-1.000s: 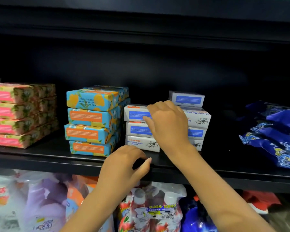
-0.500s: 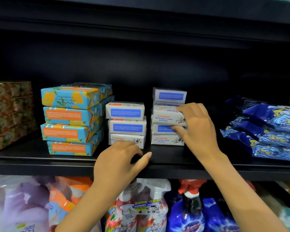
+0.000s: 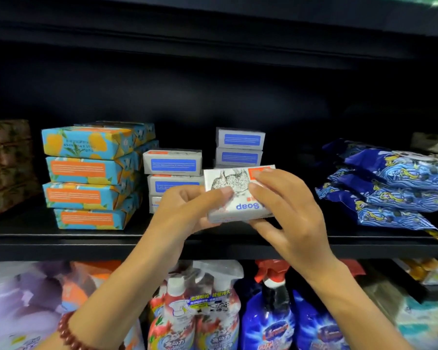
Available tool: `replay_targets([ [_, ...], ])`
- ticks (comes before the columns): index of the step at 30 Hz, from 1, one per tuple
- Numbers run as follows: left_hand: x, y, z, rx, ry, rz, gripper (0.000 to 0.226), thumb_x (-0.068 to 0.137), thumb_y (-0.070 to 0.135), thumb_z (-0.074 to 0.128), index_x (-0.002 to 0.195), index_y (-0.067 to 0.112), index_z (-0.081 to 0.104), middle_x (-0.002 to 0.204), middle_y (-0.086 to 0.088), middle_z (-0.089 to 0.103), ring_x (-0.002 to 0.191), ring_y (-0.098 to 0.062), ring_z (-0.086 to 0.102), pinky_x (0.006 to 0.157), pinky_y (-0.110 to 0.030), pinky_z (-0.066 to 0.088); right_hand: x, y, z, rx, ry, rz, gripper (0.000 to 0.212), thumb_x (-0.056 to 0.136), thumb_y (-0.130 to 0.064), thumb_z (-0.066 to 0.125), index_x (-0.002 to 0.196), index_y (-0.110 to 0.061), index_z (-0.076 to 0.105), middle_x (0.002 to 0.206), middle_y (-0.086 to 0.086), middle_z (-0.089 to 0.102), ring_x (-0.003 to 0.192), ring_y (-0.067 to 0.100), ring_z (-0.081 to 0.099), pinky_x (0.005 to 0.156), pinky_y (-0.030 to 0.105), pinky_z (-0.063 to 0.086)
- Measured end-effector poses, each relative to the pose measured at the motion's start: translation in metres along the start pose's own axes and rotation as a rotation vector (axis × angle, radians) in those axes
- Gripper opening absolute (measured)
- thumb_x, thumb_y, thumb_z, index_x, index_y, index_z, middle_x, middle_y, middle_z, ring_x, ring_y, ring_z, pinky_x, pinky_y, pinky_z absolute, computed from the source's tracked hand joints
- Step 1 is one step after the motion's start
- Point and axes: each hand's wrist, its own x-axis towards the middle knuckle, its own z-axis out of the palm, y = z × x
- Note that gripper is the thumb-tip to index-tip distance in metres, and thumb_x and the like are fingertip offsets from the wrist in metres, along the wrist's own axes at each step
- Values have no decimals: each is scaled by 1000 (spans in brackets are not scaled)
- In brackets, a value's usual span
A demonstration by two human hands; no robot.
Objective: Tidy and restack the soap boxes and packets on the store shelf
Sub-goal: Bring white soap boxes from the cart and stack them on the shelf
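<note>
White soap box [image 3: 234, 198], clamped in the fingers [image 3: 271, 179] of my left hand [image 3: 185, 213] and right hand [image 3: 291, 213], hangs before the shelf [image 3: 61, 245] edge; a slip could drop it onto the spray bottles [image 3: 177, 301] below.

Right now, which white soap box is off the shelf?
The soap box gripped between left hand and right hand, its Soap print inverted; the other boxes sit stacked.

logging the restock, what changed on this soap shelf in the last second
The right hand pulled a white cardboard soap box with an ink drawing off the right-hand white stack, toward the front of the black shelf. The left hand left the shelf's edge and now grips it too. The blue-and-orange box stack, the left white stack and the blue packets stayed put.
</note>
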Motion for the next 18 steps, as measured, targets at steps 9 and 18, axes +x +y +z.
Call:
replay_targets([
  [9,-4,-3,-2,194,-82,351,48,66,20,83,111,18,63,109,8,70,105,-9,64,82,-18,51,15,2,-30,440,-220,557,55,64,-37,80,112,-28,56,103,-22,64,98,-6,58,78,4,41],
  [18,-3,5,-2,219,-111,193,77,46,46,77,117,27,58,108,19,68,99,0,64,73,-11,49,2,-1,-17,202,58,90,29,82,-15,69,104,-5,52,106,14,63,108,22,57,94,29,46],
])
